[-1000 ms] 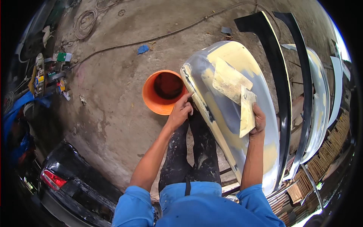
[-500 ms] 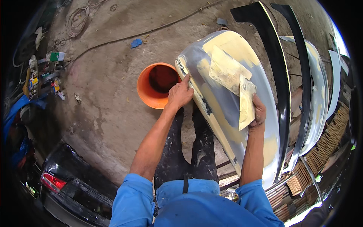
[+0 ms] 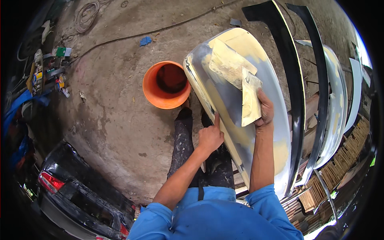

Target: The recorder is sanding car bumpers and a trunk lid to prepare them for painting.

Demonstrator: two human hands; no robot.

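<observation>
Hands first: the right hand (image 3: 265,110) is clamped on a folded sheet of yellowish sandpaper (image 3: 250,100), pressing it flat against the upper face of a silver car body panel (image 3: 256,76) that leans across the person's knees. The left hand (image 3: 210,136) is mostly curled, with the forefinger stretched out and its tip touching the panel's near edge, steadying it; it grips nothing. The two hands sit near each other but apart, one on the edge, one on the face.

The panel carries broad patches of pale yellow filler (image 3: 230,60), and the sandpaper lies just below the largest one. To rub this down well, I judge the sheet should stay flat under the palm, strokes should run long and overlapping across the border of filler and bare metal, and pressure should stay even so no hollow forms; the steadying finger helps most close to the worked spot.

Just beside the panel's left edge stands an orange bucket (image 3: 154,94) on the concrete floor (image 3: 116,120). Black trim strips (image 3: 288,60) and further panels lean to the right. A dark car's rear (image 3: 72,196) shows at lower left
</observation>
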